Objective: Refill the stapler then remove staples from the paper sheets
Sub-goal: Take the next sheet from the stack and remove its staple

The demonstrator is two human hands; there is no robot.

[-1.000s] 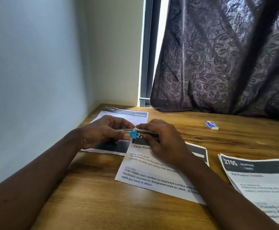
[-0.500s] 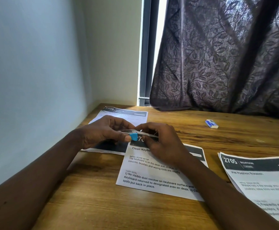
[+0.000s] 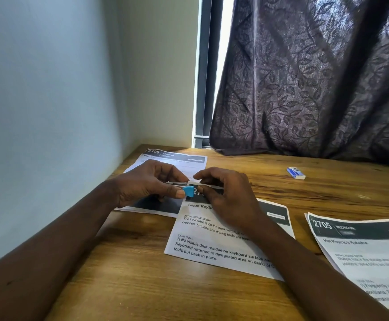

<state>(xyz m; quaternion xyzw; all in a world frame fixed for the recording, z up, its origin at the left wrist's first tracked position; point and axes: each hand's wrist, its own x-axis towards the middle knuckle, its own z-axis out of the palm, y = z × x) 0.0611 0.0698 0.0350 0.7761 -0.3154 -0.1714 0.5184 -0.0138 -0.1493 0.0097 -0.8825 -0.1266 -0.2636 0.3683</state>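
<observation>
A small blue stapler [image 3: 188, 191] with thin metal jaws sits in my left hand [image 3: 147, 184], pinched between thumb and fingers. Its metal tip points right, at the raised top edge of the middle paper sheets [image 3: 212, 242]. My right hand [image 3: 225, 195] pinches that top edge just beside the stapler's tip, thumb below and fingers above. The rest of these sheets lies flat on the wooden desk [image 3: 131, 274]. Most of the stapler is hidden under my left fingers. I cannot make out a staple.
A printed sheet marked 3409 [image 3: 177, 158] lies under my left hand, by the wall. Another sheet marked 2705 [image 3: 362, 246] lies at the right. A small white and blue box [image 3: 295, 173] sits at the back right, before the dark curtain [image 3: 316, 89].
Both hands stay together at the paper's top edge. My right forefinger has lifted slightly above the edge. The stapler has barely moved.
</observation>
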